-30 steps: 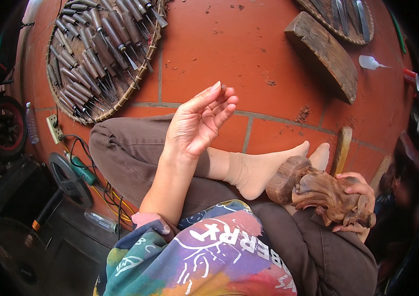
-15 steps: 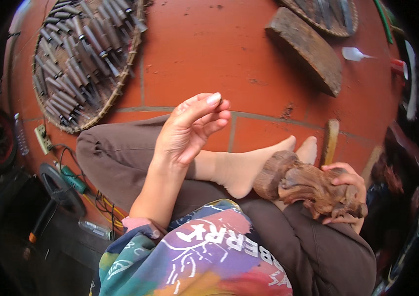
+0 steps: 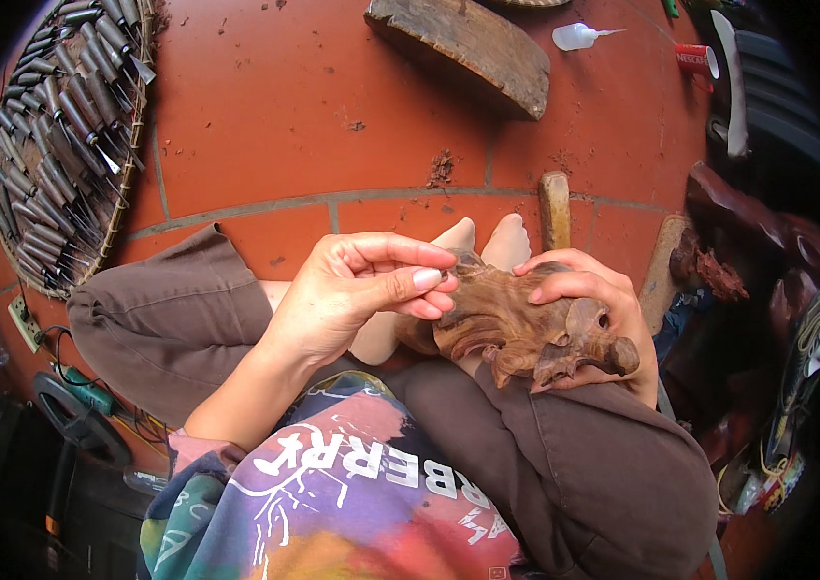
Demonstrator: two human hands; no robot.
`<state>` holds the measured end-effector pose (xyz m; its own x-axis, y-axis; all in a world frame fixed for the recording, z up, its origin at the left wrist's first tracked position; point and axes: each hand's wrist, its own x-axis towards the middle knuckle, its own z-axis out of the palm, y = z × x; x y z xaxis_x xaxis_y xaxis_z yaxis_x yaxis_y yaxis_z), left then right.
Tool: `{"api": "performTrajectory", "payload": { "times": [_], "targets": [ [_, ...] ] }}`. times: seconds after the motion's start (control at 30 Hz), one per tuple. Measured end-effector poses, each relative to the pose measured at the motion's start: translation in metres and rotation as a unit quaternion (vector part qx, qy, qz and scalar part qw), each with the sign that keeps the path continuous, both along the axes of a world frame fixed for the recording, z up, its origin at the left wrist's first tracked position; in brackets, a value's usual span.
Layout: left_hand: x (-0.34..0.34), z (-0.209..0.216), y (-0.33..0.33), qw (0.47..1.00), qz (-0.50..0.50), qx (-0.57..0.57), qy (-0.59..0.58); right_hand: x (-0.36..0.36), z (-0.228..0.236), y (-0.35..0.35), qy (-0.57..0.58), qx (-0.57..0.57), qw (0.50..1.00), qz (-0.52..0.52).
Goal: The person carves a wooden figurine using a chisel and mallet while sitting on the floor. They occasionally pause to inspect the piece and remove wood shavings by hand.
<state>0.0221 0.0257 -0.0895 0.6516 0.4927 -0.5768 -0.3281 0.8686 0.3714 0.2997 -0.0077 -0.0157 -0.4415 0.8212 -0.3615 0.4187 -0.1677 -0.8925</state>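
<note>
A brown wood carving [image 3: 502, 324] with flowing grooves and a knobbly, pierced end lies over my lap and crossed legs. My right hand [image 3: 613, 300] wraps round its right side, thumb and fingers on the upper surface. My left hand [image 3: 347, 285] is at the carving's left end, thumb and forefinger pinched together. A tiny dark bit shows at those fingertips, too small to name. Whether the left fingertips touch the carving I cannot tell. Part of the carving's left end is hidden behind that hand.
A round woven tray [image 3: 128, 208] full of wooden-handled chisels lies at the far left. Ahead are a thick wood block [image 3: 463, 53] and a white squeeze bottle [image 3: 576, 37]. A wooden mallet-like piece [image 3: 555, 208] stands beyond my feet; a red cup [image 3: 695, 60] is at right.
My left hand has come down to the carving from the air beside it, still pinched. The carving and right hand appear nearer the middle, and the whole view has shifted.
</note>
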Motion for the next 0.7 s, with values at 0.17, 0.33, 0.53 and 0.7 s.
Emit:
{"api": "performTrajectory", "payload": {
  "times": [0.17, 0.33, 0.53, 0.7],
  "targets": [
    [0.002, 0.001, -0.001, 1.000, -0.011, 0.004, -0.002, 0.007, -0.006, -0.002, 0.021, 0.006, 1.000, 0.011],
    [0.000, -0.001, -0.001, 0.999, -0.009, -0.020, -0.025, 0.005, -0.005, -0.002, 0.026, 0.006, 1.000, 0.012],
    [-0.001, -0.002, -0.002, 1.000, -0.012, -0.023, -0.015, 0.003, -0.006, -0.002, 0.038, 0.003, 0.999, 0.004],
    [-0.001, -0.003, -0.005, 1.000, -0.003, -0.018, -0.016, 0.004, -0.008, -0.003, 0.034, 0.007, 0.999, 0.009]
  ]
}}
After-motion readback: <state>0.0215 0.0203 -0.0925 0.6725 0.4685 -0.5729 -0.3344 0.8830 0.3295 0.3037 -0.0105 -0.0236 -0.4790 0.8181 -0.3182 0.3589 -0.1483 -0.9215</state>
